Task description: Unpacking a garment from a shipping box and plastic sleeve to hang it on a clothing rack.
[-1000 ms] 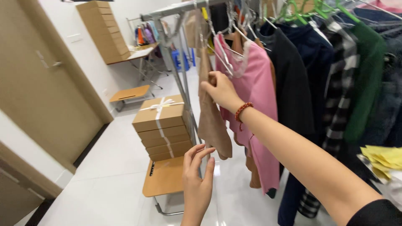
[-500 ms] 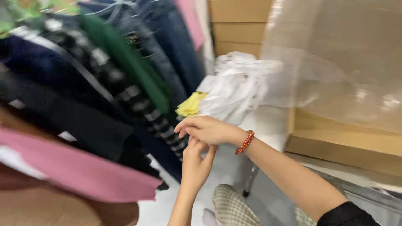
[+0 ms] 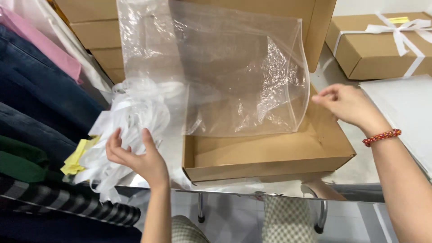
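Clear plastic bag (image 3: 234, 76) stands in the open cardboard box (image 3: 270, 155) at the table's near edge, between both hands. Left hand (image 3: 137, 157), fingers spread, touches white bags (image 3: 130, 121); right hand (image 3: 346, 105), loosely curled and empty, hovers nearer the bag.

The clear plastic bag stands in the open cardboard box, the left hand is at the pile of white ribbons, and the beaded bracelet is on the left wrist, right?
Not quite. The head view shows the beaded bracelet on the right hand's wrist, not the left. The rest holds: clear plastic bag in the open cardboard box, left hand at the white ribbons.
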